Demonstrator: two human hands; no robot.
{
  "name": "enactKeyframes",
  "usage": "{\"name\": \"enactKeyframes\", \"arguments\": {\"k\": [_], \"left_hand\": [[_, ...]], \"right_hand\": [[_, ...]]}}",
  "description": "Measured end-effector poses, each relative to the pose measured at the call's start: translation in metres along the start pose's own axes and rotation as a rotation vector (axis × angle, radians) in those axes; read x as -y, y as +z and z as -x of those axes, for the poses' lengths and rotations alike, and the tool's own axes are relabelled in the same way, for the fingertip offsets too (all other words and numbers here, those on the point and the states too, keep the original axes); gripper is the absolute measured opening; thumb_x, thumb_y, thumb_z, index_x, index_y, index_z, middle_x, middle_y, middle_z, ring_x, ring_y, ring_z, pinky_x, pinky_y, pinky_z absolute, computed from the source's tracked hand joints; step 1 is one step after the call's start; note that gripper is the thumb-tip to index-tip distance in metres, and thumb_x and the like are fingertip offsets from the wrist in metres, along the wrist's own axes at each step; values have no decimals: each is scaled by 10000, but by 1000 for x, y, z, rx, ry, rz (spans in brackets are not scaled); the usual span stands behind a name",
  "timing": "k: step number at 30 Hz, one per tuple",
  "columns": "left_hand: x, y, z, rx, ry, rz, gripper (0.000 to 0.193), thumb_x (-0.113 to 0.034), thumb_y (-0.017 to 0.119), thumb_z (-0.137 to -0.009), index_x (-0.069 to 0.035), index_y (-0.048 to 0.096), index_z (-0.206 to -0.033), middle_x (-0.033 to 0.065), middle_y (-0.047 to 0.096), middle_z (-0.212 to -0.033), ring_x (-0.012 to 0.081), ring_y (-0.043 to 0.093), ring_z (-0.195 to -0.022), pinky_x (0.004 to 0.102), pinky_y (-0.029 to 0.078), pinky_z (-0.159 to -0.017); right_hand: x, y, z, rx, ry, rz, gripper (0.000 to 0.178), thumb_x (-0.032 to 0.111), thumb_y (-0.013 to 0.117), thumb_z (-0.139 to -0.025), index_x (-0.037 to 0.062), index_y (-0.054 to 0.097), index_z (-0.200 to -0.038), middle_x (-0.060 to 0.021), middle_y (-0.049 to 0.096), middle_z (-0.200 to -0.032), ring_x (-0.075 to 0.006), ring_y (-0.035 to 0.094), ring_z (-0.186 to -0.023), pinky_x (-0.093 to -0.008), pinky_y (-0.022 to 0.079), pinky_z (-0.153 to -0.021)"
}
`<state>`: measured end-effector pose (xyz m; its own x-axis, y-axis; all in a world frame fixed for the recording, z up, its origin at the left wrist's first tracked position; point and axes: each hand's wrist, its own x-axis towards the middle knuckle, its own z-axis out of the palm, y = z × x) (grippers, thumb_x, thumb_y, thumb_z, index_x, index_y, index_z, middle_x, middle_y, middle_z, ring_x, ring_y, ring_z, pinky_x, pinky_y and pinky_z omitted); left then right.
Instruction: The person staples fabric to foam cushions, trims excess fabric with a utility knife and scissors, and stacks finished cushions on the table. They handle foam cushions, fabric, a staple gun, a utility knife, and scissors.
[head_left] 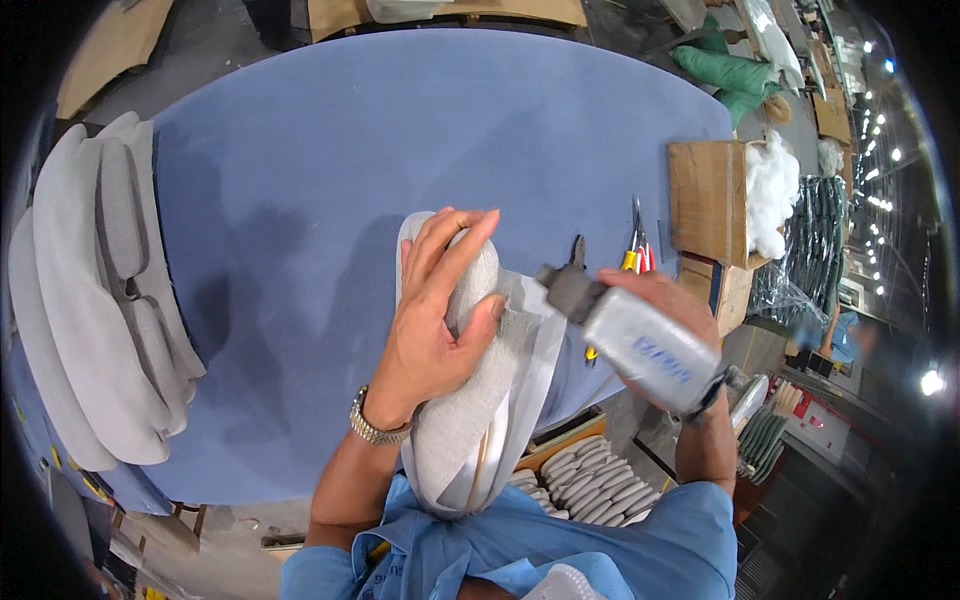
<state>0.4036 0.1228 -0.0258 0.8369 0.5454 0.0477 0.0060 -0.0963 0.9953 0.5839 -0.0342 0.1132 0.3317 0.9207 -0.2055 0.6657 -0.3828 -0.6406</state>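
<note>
Right grip clasps silver tool right of grey pad, pointed across pad's long axis; left grip clutches pad.

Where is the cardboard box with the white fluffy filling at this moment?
In the head view, the box stands at the right edge of the blue table, right of the red-handled tool, beyond the right hand.

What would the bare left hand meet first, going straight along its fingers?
Past the long grey fabric pad, the left hand has an apparently free way over the flat blue tabletop, though depth is unclear.
</note>
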Motion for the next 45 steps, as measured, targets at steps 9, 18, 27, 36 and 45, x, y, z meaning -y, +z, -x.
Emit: {"name": "enactKeyframes", "arguments": {"k": [9,18,27,36,45], "left_hand": [[11,-8,0,31,25,63,792,-57,659,-792,-133,462,-1555,125,433,-1539,392,298,-1520,684,91,-1205],[15,-11,-2,39,20,71,804,-62,660,-780,-130,458,-1555,126,440,-1506,410,310,-1504,685,111,-1194],[17,-20,-10,77,-13,75,794,-135,609,-792,-159,441,-1568,117,426,-1526,398,292,-1506,702,95,-1188],[68,-31,-77,291,166,332,433,-414,506,-1060,-97,733,-1249,133,710,-883,271,668,-852,441,501,-838],[74,-7,-93,259,78,170,645,-359,453,-1060,-40,497,-501,141,423,-424,293,393,-372,446,342,-451]], "right_hand": [[15,4,-37,318,15,-155,998,590,752,-632,51,583,-1455,-193,694,-1107,-369,699,-941,-423,560,-839],[51,-11,-68,432,45,128,622,166,776,-765,70,660,-1369,-116,707,-982,-282,700,-803,-375,554,-725],[42,-2,-85,505,81,197,766,242,787,-704,103,598,-1433,-131,676,-1003,-340,681,-846,-431,558,-770],[36,5,-79,473,106,189,853,270,789,-698,111,526,-1494,-152,679,-1093,-363,699,-983,-437,570,-826],[41,8,-74,440,135,275,831,248,775,-716,121,523,-1498,-148,662,-1089,-342,679,-1003,-426,573,-845]]}}
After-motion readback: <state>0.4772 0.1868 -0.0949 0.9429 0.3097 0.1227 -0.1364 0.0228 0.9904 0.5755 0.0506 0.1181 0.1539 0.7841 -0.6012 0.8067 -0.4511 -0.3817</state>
